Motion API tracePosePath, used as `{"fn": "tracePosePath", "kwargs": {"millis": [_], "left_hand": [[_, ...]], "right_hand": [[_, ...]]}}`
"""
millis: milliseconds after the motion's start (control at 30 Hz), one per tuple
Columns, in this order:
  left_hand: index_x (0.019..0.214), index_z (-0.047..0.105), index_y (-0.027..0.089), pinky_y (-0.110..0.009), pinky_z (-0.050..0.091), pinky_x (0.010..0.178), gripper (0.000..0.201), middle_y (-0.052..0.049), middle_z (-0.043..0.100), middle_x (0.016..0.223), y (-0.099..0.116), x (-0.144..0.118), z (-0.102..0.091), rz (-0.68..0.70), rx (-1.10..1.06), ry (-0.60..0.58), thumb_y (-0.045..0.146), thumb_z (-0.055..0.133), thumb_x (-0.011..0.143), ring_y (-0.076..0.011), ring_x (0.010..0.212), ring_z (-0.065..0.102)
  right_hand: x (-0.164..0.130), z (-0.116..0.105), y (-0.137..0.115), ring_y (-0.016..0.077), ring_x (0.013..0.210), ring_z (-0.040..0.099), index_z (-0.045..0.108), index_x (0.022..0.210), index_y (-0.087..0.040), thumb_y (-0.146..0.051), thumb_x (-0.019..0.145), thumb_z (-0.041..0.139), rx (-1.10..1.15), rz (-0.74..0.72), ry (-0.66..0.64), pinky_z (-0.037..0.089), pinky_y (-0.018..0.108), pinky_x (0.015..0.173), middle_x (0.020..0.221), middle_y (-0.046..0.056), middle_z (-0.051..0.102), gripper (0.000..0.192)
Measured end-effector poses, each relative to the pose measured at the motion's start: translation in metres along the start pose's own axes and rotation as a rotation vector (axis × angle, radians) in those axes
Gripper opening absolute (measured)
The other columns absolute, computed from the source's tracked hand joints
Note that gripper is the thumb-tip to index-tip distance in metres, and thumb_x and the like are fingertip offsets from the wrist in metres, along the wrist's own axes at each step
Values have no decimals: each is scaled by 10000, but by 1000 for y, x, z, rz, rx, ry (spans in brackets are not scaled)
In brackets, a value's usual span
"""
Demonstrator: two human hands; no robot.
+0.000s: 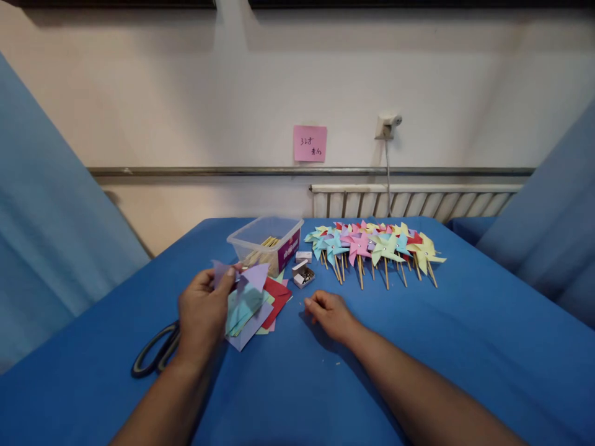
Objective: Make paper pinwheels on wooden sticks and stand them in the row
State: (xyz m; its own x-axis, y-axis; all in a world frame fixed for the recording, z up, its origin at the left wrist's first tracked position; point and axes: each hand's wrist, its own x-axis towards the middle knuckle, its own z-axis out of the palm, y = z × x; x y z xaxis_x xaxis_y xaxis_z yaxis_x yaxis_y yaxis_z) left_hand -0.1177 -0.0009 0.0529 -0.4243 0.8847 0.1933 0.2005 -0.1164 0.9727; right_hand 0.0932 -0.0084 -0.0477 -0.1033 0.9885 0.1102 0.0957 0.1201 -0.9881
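My left hand (204,306) is closed on a purple sheet of paper (255,277), cut and partly folded, with pointed corners standing up. It is held above a loose pile of coloured paper pieces (251,310) in light blue, purple, red and green. My right hand (331,313) rests low over the blue cloth, thumb and fingertips pinched together; whatever may be between them is too small to make out. Just beyond it sits a small open box (303,276) of tiny metal pins. Scissors (155,353) with dark handles lie partly behind my left forearm.
A clear plastic tub (242,238) holding wooden sticks stands behind the paper pile. Next to it is a small white box (304,256). Several finished paper pinwheels (360,246) on sticks lie together at the back right. The blue-covered table (441,334) meets a wall with a radiator (418,201).
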Motion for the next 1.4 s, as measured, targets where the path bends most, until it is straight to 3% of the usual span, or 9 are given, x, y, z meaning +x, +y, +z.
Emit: {"fn": "tracePosePath", "kwargs": {"millis": [233, 367, 467, 633, 733, 833, 1033, 1200, 1400], "left_hand": [[925, 654, 135, -275, 521, 613, 298, -36, 704, 735, 9, -19, 66, -379, -442, -478, 235, 736, 657, -164, 617, 645], [914, 657, 115, -227, 495, 581, 302, -46, 704, 735, -18, -19, 75, -440, -434, -525, 256, 754, 664, -130, 595, 622], [956, 660, 115, -225, 486, 589, 329, -50, 709, 757, -33, -15, 73, -452, -417, -587, 287, 748, 690, -130, 610, 625], [853, 675, 117, -206, 451, 517, 292, -26, 678, 671, -36, -18, 72, -511, -453, -529, 350, 744, 692, -112, 549, 580], [914, 682, 133, -260, 518, 657, 331, -58, 706, 834, -33, -26, 73, -560, -565, -586, 421, 687, 751, -151, 715, 637], [991, 672, 152, -262, 520, 719, 343, -63, 704, 930, -34, -34, 74, -515, -526, -677, 328, 751, 707, -168, 831, 647], [941, 692, 130, -247, 489, 604, 378, -29, 696, 735, -44, -33, 78, -331, -304, -517, 306, 795, 623, -135, 606, 599], [989, 715, 170, -316, 510, 708, 329, -43, 738, 870, -44, -28, 74, -69, -114, -453, 332, 705, 703, -215, 760, 656], [990, 736, 260, -389, 426, 984, 265, -36, 672, 1186, -39, -26, 63, 488, 171, -471, 193, 558, 806, -236, 1103, 593]], "right_hand": [[10, -10, -6, 103, 520, 551, 611, 807, -167, -657, 715, 600, 515, 157, 125, 371, 202, 461, 735, 27, 638, 499], [11, -17, -11, 138, 638, 603, 646, 898, -158, -727, 754, 489, 759, 194, 72, 440, 232, 548, 783, 56, 660, 608], [10, -15, -13, 141, 647, 601, 648, 859, -166, -587, 691, 687, 739, 184, 48, 460, 252, 605, 756, 32, 666, 456], [7, -8, -7, 121, 584, 567, 633, 719, -158, -401, 598, 817, 670, 149, 115, 448, 255, 608, 668, 3, 654, 328], [8, -10, -2, 122, 600, 571, 644, 755, -168, -392, 629, 799, 680, 123, 171, 452, 258, 617, 699, 2, 662, 300], [9, -13, 1, 122, 624, 572, 648, 804, -182, -378, 663, 779, 669, 93, 204, 445, 255, 623, 732, 3, 666, 276], [7, -11, 0, 100, 580, 506, 629, 756, -169, -404, 670, 764, 456, 76, 246, 389, 219, 549, 661, -17, 602, 284], [6, -11, -5, 127, 625, 573, 621, 788, -168, -598, 666, 699, 469, 168, 358, 401, 219, 524, 746, 18, 631, 453], [0, -16, -17, 124, 586, 598, 689, 832, -121, -753, 812, 344, 785, 327, -10, 444, 227, 538, 779, 96, 682, 721]]}}
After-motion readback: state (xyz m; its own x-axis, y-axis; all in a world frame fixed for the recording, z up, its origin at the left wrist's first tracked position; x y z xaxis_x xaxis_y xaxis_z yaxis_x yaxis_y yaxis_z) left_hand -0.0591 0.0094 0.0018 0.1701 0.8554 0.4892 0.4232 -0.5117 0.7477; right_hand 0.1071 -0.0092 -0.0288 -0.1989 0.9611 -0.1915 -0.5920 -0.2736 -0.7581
